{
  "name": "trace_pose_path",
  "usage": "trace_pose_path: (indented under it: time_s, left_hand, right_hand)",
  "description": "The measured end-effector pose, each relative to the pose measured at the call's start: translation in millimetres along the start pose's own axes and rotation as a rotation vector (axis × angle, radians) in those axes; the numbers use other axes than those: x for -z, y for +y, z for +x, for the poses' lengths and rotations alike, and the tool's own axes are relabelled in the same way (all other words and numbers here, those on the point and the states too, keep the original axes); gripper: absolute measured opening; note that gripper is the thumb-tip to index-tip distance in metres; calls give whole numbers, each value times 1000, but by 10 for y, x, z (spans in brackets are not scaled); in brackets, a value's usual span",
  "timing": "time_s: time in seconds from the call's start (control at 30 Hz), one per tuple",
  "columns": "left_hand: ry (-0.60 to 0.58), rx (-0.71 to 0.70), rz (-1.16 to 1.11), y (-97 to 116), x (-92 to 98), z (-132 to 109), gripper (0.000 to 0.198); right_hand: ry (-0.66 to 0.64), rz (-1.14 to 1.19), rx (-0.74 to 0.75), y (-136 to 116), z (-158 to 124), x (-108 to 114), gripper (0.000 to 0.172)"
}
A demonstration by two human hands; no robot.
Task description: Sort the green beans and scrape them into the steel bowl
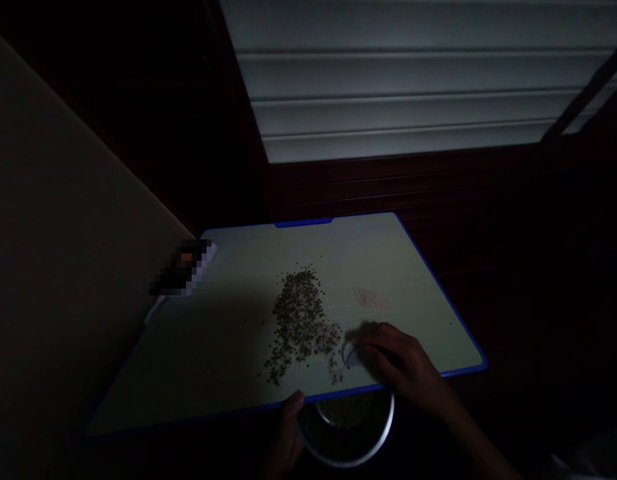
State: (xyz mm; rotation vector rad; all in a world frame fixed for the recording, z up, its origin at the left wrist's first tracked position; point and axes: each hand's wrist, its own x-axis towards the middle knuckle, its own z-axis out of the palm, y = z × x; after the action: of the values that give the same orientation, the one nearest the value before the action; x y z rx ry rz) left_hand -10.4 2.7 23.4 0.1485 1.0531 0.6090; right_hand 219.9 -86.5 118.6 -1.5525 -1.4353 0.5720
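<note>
Small dark green beans or seeds lie spread over a pale, blue-edged board, thinning toward its near edge. A faint patch of paler grains sits to their right. My right hand is closed, palm down, on a small clear thing with a curved rim, touching the board beside the seeds; its exact kind is unclear. Under the near edge stands a shiny metal bowl with similar seeds inside. At the bowl's left rim, my left hand grips it, thumb against the board's edge; its lower fingers are dark.
A blurred dark device with a white edge and cable rests at the board's left side, against a pale wall. Behind the board are dark red-brown wood and white slatted panels. The surroundings are very dim.
</note>
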Motion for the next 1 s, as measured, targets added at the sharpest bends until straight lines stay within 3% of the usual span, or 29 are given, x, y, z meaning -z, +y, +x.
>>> trace_pose_path:
  time_s: [0.3,0.5,0.8,1.0]
  left_hand:
    - [-3,-108,35,-46,-24,-16,69]
    - [-56,-77,56,-61,22,58,65]
    - [-122,-201,51,-100,31,63,57]
    - [-147,-127,114,-77,41,63,55]
  right_hand:
    - [-82,-11,48,32,-52,22,20]
    - [-128,-16,110,61,-83,10,18]
    - [-53,-3,96,36,-73,-3,24]
    - [-84,7,111,39,-76,-13,25]
